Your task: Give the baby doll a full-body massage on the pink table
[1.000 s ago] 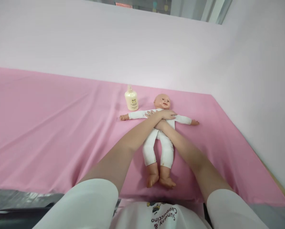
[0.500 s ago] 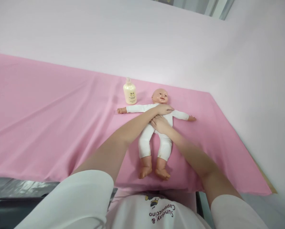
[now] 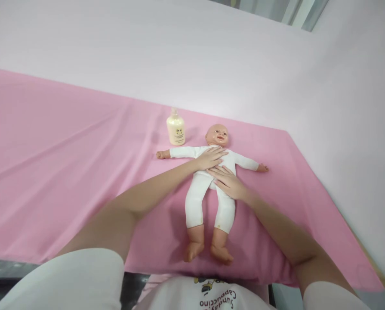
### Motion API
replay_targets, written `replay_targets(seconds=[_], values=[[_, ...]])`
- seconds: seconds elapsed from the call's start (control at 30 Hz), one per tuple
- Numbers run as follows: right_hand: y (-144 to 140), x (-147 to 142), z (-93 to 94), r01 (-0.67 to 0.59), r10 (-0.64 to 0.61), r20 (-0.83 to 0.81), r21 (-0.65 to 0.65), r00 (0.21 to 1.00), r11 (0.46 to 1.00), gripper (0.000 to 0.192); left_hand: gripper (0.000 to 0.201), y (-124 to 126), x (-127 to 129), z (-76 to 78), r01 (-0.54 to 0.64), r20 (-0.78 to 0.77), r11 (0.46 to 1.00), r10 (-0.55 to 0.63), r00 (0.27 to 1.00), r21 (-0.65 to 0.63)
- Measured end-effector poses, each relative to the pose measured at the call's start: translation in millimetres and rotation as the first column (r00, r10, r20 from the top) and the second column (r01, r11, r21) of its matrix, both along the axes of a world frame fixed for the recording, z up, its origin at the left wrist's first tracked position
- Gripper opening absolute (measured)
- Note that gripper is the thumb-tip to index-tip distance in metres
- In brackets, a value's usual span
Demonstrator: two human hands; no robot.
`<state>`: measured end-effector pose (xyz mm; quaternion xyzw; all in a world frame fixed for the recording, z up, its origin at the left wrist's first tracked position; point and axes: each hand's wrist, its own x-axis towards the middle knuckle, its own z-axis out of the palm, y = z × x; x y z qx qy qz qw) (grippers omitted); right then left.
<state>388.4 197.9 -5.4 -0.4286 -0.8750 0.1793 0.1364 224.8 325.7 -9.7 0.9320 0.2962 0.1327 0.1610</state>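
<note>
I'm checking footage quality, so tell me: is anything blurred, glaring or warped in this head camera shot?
Head view: the left forearm is motion-blurred; the doll and bottle are fairly sharp; lighting is soft and even with faint shadows and no glare; the pink sheet's edge bows from wide-angle distortion.

Pink-sheeted bed (image 3: 66,172) — a doll (image 3: 211,189) and lotion bottle (image 3: 176,128) on it.

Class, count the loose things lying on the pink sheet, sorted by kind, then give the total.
Dolls: 1, the doll, under the left hand and right hand
Bottles: 1, the cream bottle
Total: 2
</note>
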Motion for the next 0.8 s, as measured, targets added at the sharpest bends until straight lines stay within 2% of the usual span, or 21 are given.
replay_targets(seconds=[0.17, 0.33, 0.5, 0.6, 0.67, 0.73, 0.8], values=[[6.8, 19.9, -7.8, 0.009, -0.008, -0.049, 0.024, 0.999, 1.0, 0.054, 0.059, -13.7, -18.3, -6.6, -0.085, 0.036, 0.996, 0.086, 0.996, -0.015], [20.8, 31.7, -16.0, 0.168, -0.167, -0.04, 0.016, 0.985, 0.986, 0.06, 0.064, -20.8, -15.2, -9.0, -0.162, 0.028, 0.986, 0.163, 0.986, -0.024], [30.7, 27.1, -26.4, 0.296, -0.297, -0.104, -0.027, 0.949, 0.955, 0.064, 0.073, -30.6, -4.8, -5.8, -0.252, -0.004, 0.967, 0.252, 0.968, -0.034], [37.7, 14.5, -24.7, 0.415, -0.422, -0.105, -0.079, 0.901, 0.906, 0.069, 0.081, -38.6, -1.4, 0.8, -0.219, -0.065, 0.972, 0.214, 0.975, -0.086], [44.4, 1.9, -17.9, 0.445, -0.452, -0.091, -0.091, 0.887, 0.891, 0.071, 0.078, -44.0, -0.7, 3.7, -0.155, -0.061, 0.983, 0.149, 0.987, -0.102], [51.7, -11.5, -8.5, 0.404, -0.407, -0.102, -0.047, 0.908, 0.913, 0.07, 0.069, -48.3, -1.2, 2.8, -0.069, -0.028, 0.994, 0.067, 0.997, -0.089], [58.7, -22.3, 0.5, 0.29, -0.284, -0.105, 0.042, 0.953, 0.956, 0.066, 0.058, -50.4, -2.9, -1.6, -0.008, 0.001, 0.998, 0.008, 1.0, -0.067]])
